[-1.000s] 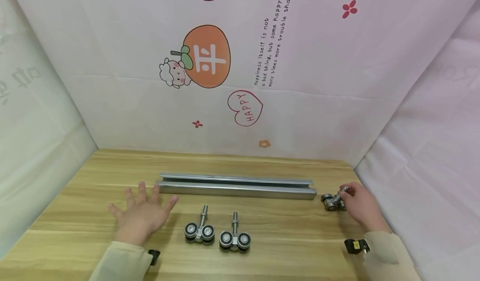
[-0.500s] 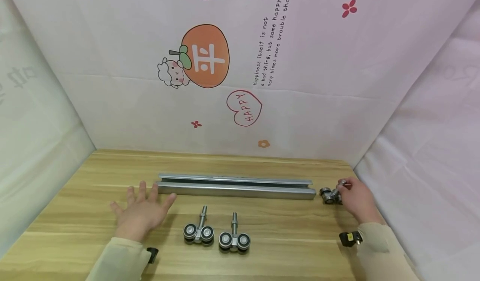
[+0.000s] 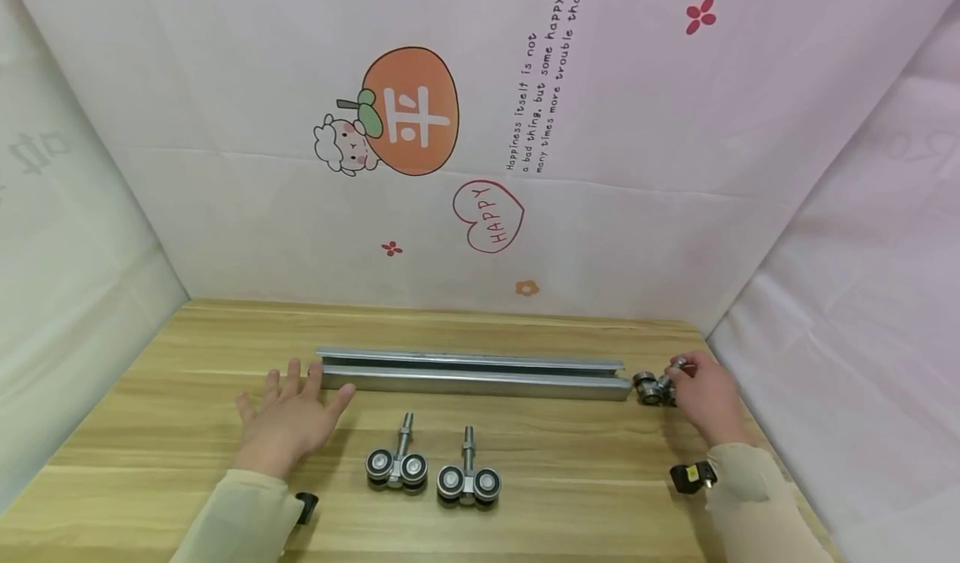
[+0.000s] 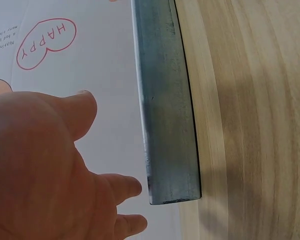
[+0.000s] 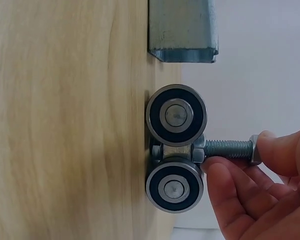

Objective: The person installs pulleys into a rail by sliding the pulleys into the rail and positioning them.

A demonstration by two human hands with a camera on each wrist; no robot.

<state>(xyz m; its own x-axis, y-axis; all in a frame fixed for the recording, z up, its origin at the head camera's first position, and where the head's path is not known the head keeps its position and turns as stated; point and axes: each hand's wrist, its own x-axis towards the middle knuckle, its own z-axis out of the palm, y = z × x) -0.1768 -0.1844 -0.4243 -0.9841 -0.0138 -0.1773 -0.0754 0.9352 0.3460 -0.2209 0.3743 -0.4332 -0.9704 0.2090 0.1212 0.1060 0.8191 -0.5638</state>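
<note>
Silver-grey metal channel rail (image 3: 472,383); silver wheeled metal trolley (image 5: 177,150), black-ringed; tan wood-grain counter (image 3: 577,471); white cloth backdrop (image 3: 637,113), orange-and-red printed.

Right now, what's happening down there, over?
Right fingers pinch bolt on roller. Left fingers spread beside left end of rail. Held roller just outside rail's right end. Nothing visible between.

Bare right hand (image 3: 705,398) shifted leftward, carrying silver-and-black wheeled metal roller with threaded bolt (image 3: 654,389); gap to right end of long grey metal channel rail (image 3: 472,384) narrowed, wheels now just beside it. Bare left hand (image 3: 288,421): little finger drawn slightly inward.
</note>
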